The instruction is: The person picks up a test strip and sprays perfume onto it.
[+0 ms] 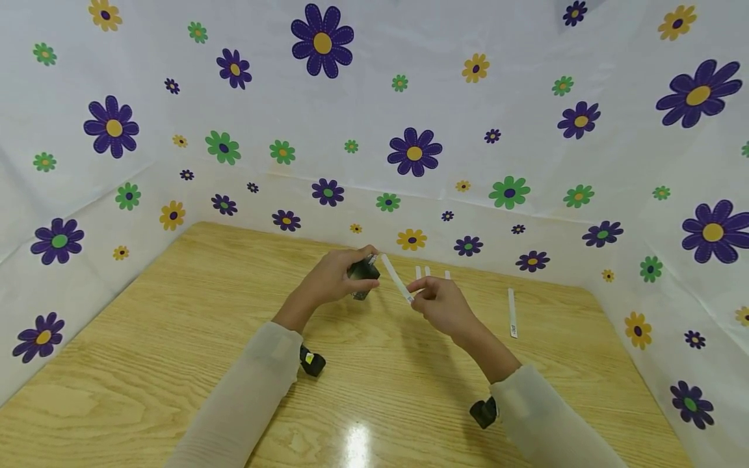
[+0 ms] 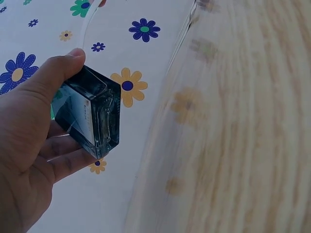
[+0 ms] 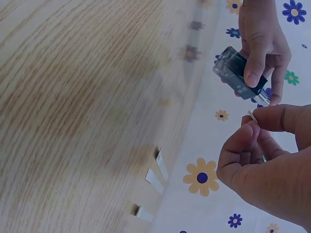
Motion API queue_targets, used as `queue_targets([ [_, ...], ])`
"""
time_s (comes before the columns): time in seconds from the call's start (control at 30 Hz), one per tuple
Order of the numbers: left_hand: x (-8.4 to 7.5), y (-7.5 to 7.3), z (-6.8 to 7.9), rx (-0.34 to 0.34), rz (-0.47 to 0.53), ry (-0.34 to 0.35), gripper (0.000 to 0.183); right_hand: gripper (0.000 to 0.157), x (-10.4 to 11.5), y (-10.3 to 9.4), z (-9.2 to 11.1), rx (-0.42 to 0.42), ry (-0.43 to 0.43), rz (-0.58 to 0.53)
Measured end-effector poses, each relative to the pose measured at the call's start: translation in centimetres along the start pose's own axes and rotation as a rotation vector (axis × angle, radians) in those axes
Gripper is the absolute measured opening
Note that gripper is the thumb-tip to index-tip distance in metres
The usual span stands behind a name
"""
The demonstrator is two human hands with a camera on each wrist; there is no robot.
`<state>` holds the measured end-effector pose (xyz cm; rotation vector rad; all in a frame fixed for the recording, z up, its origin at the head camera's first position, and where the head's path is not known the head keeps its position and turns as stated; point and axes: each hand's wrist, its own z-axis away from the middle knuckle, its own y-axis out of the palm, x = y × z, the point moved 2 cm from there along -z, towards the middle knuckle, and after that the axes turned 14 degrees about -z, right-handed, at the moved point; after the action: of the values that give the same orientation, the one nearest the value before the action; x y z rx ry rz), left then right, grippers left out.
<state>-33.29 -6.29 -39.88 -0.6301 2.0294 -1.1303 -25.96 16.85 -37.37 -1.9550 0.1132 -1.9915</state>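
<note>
My left hand point(image 1: 335, 278) grips a dark glass perfume bottle point(image 1: 366, 276) above the table, tilted. One finger lies at the bottle's silver spray top, which shows in the right wrist view on the perfume bottle point(image 3: 237, 73). Between thumb and fingers, my right hand point(image 1: 446, 307) pinches one end of a white paper test strip point(image 1: 396, 277). The strip's far end points up toward the spray nozzle, close beside it. From the left wrist, the thick clear base of the perfume bottle point(image 2: 99, 114) faces the camera; fingers cover part of its label side.
Several more white strips lie on the wooden table point(image 1: 193, 325): a few behind my right hand, and one strip point(image 1: 512, 313) farther right. A flower-patterned white cloth point(image 1: 363, 110) walls the back and sides. Black wrist cameras point(image 1: 313, 362) sit under both sleeves.
</note>
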Motion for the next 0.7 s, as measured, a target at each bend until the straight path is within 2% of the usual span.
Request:
queue_targets([
  [0.4,0.23,0.21,-0.01,0.007,-0.004,0.028,0.063,0.02,-0.05,-0.05,0.07,0.004,0.006,0.005],
  [0.7,0.29,0.13,0.05,-0.031,0.007,0.036,0.06,0.022,-0.44,-0.26,-0.16,-0.011,0.029,-0.009],
])
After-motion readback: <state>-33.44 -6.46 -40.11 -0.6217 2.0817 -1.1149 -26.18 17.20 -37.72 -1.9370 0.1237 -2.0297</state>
